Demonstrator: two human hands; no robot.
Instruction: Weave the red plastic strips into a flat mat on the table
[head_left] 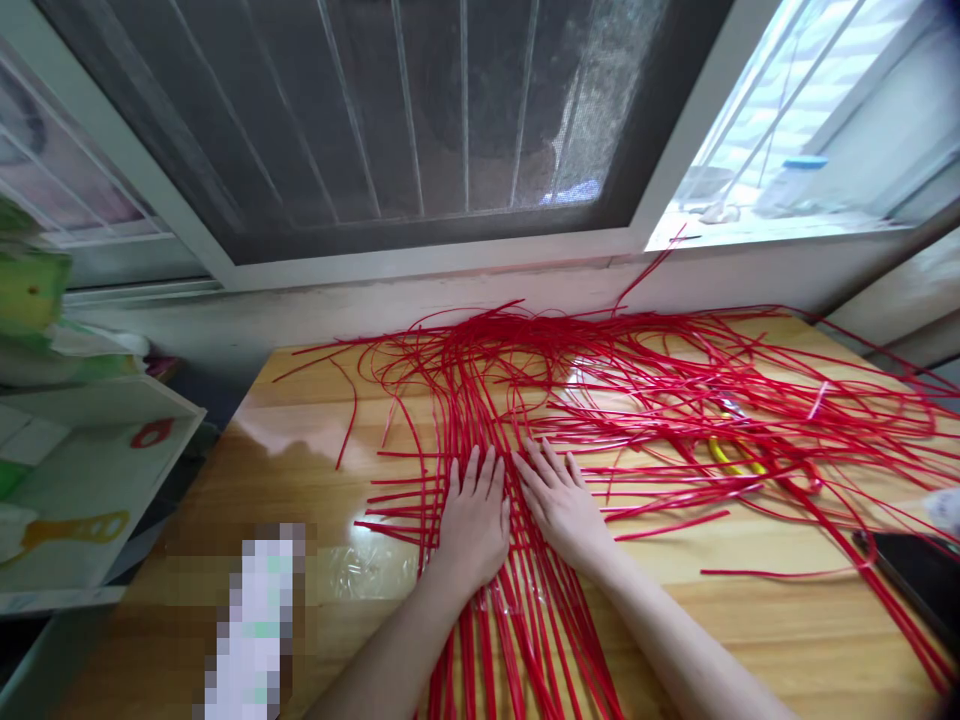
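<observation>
Many thin red strips (615,390) lie spread over a wooden table (300,470). A bundle of them runs toward me, crossed by several sideways strips like a woven patch. My left hand (472,520) lies flat on this crossed patch, fingers stretched out and close together. My right hand (562,505) rests flat just beside it, fingers extended, thumbs nearly touching. Neither hand holds anything.
Yellow-handled scissors (731,455) lie half hidden under the strips at the right. A dark phone (919,580) sits at the table's right edge. A blurred white object (255,620) stands at the front left. A shelf (82,480) stands left; windows run behind.
</observation>
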